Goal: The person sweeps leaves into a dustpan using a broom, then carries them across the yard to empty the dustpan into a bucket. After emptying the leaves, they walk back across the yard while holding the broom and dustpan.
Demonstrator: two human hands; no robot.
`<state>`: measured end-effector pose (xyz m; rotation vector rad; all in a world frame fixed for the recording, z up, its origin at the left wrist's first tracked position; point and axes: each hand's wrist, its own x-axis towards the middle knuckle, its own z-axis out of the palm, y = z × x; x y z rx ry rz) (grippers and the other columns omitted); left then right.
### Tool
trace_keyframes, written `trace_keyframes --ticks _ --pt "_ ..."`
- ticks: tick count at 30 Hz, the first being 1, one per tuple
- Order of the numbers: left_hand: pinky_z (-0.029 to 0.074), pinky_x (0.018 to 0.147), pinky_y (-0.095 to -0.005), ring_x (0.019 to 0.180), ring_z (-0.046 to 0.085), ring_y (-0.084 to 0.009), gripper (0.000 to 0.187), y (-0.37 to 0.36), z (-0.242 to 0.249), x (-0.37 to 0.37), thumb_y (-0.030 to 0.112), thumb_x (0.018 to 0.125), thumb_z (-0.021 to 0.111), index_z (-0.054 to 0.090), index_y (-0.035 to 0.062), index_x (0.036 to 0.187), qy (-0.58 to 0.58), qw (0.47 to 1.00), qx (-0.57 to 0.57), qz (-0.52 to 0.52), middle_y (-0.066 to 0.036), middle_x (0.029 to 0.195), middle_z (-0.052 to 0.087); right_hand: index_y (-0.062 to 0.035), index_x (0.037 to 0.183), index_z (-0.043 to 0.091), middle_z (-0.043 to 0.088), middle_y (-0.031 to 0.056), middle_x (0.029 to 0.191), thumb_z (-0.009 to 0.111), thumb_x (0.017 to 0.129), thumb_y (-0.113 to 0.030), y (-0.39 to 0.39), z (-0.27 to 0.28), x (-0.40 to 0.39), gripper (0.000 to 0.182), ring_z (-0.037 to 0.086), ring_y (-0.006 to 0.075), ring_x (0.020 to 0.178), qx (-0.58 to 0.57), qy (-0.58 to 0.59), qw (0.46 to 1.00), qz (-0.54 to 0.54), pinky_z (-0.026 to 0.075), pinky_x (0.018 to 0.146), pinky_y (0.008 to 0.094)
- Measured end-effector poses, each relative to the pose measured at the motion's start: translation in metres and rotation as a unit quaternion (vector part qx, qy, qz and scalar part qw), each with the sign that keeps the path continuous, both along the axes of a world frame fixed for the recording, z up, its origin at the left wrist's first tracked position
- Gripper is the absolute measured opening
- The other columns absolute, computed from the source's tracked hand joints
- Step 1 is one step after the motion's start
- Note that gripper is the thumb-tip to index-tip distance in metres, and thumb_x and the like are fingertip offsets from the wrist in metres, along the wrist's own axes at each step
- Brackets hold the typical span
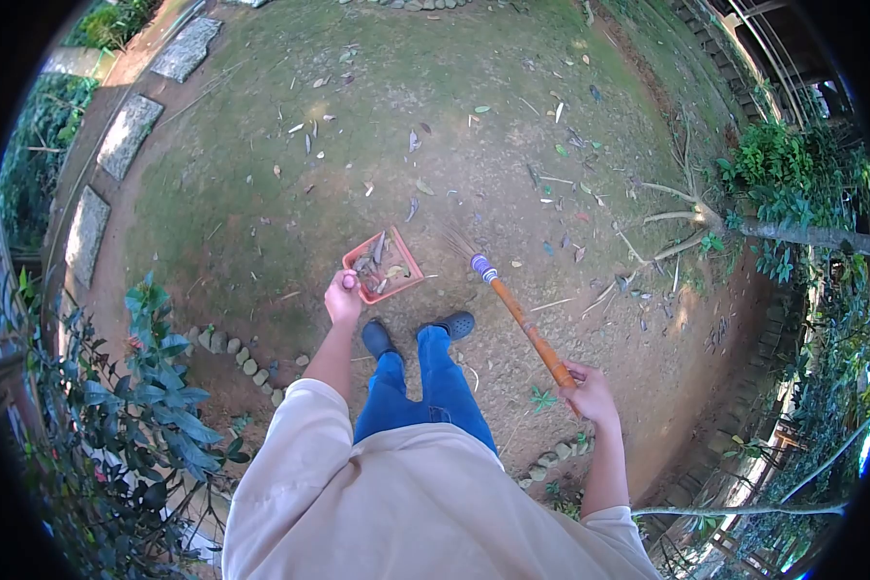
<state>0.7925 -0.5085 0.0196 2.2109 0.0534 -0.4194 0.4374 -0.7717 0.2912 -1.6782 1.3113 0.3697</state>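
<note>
An orange-red dustpan (411,257) with dry leaves (377,263) in it hangs from my left hand (343,298), whose fingers are wrapped round its handle. My right hand (590,394) grips the upper end of a broom (524,324) with an orange-brown stick and a purple and white binding. The broom's thin bristles (457,242) point away from me, to the right of the dustpan and apart from it. Scattered leaves (414,141) lie on the ground in front.
Mossy ground (290,193) spreads ahead. A tree trunk (802,234) with bare roots is at the right. Stone slabs (129,135) line the left edge. Small rocks (234,346) and a leafy bush (155,387) are near my left side. My shoes (379,338) stand just behind the dustpan.
</note>
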Motion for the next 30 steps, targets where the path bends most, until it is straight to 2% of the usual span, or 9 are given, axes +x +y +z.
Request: trace_keyframes --ticks 4,7,11,14,16,20,23,26,30 --pt "0.052 0.081 -0.0345 0.084 0.067 -0.0210 0.025 0.000 -0.006 0.008 0.003 0.078 0.074 0.066 0.0106 0.100 -0.001 1.000 -0.004 0.002 -0.009 0.091 0.070 0.0054 0.130 0.056 0.068 0.0219 0.113 0.070 0.067 -0.002 -0.005 -0.015 0.009 0.065 0.067 0.0158 0.063 -0.039 -0.006 0.999 0.022 0.052 0.059 0.0294" --pt "0.052 0.081 -0.0337 0.083 0.066 -0.0191 0.024 -0.006 -0.006 0.011 0.003 0.078 0.073 0.066 0.0106 0.100 -0.009 1.000 0.008 0.003 -0.007 0.089 0.070 0.0036 0.129 0.058 0.068 0.0224 0.113 0.069 0.067 -0.004 -0.010 -0.013 0.028 0.063 0.071 0.0215 0.078 -0.028 0.020 0.999 0.009 0.054 0.070 0.0313" --pt "0.051 0.081 -0.0321 0.083 0.065 -0.0166 0.024 -0.012 -0.010 0.017 0.001 0.079 0.072 0.066 0.0105 0.100 -0.003 1.000 0.007 0.013 -0.006 0.088 0.069 -0.0014 0.129 0.060 0.067 0.0218 0.115 0.069 0.068 -0.008 -0.030 -0.053 0.030 0.062 0.069 0.0289 0.098 -0.079 -0.006 0.994 0.071 0.052 0.086 0.0344" --pt "0.052 0.081 -0.0358 0.088 0.068 -0.0255 0.024 -0.019 -0.019 0.022 0.002 0.079 0.070 0.067 0.0118 0.101 -0.001 1.000 -0.010 0.028 -0.010 0.094 0.070 -0.0046 0.128 0.060 0.067 0.0214 0.115 0.070 0.068 -0.012 -0.044 -0.066 0.050 0.061 0.067 0.0305 0.105 -0.099 0.022 0.989 0.105 0.050 0.091 0.0354" --pt "0.051 0.081 -0.0318 0.083 0.065 -0.0177 0.023 -0.025 -0.019 0.024 0.000 0.079 0.070 0.066 0.0102 0.100 -0.005 0.999 -0.006 0.031 -0.006 0.089 0.069 -0.0060 0.128 0.061 0.067 0.0212 0.115 0.071 0.068 -0.014 -0.050 -0.076 0.060 0.061 0.066 0.0305 0.106 -0.086 0.047 0.988 0.122 0.050 0.091 0.0354" --pt "0.051 0.080 -0.0294 0.080 0.064 -0.0133 0.023 -0.033 -0.019 0.028 -0.002 0.079 0.070 0.065 0.0088 0.098 -0.016 0.999 -0.005 0.038 -0.004 0.087 0.069 -0.0048 0.126 0.062 0.068 0.0212 0.110 0.071 0.068 -0.013 -0.062 -0.086 0.063 0.060 0.067 0.0304 0.103 -0.042 0.016 0.988 0.151 0.051 0.089 0.0351" --pt "0.051 0.080 -0.0294 0.081 0.064 -0.0134 0.024 -0.035 -0.016 0.030 -0.003 0.079 0.070 0.065 0.0086 0.099 -0.010 0.999 -0.006 0.034 -0.004 0.087 0.069 -0.0035 0.126 0.063 0.070 0.0210 0.106 0.072 0.067 -0.010 -0.063 -0.049 0.063 0.060 0.069 0.0272 0.098 0.003 0.036 0.986 0.160 0.052 0.085 0.0344" --pt "0.051 0.082 -0.0342 0.087 0.068 -0.0237 0.022 -0.033 -0.019 0.032 0.000 0.080 0.067 0.066 0.0100 0.099 0.000 0.999 -0.013 0.030 -0.008 0.094 0.070 -0.0027 0.126 0.062 0.071 0.0201 0.101 0.072 0.066 -0.008 -0.059 -0.011 0.053 0.061 0.070 0.0224 0.087 0.031 0.039 0.990 0.134 0.053 0.078 0.0329" --pt "0.051 0.081 -0.0335 0.085 0.067 -0.0230 0.021 -0.029 -0.019 0.029 0.000 0.080 0.067 0.066 0.0094 0.098 -0.007 0.999 -0.020 0.042 -0.008 0.093 0.070 -0.0025 0.127 0.061 0.071 0.0190 0.097 0.072 0.067 -0.006 -0.048 0.013 0.047 0.062 0.068 0.0184 0.074 0.046 0.062 0.991 0.106 0.053 0.070 0.0314"
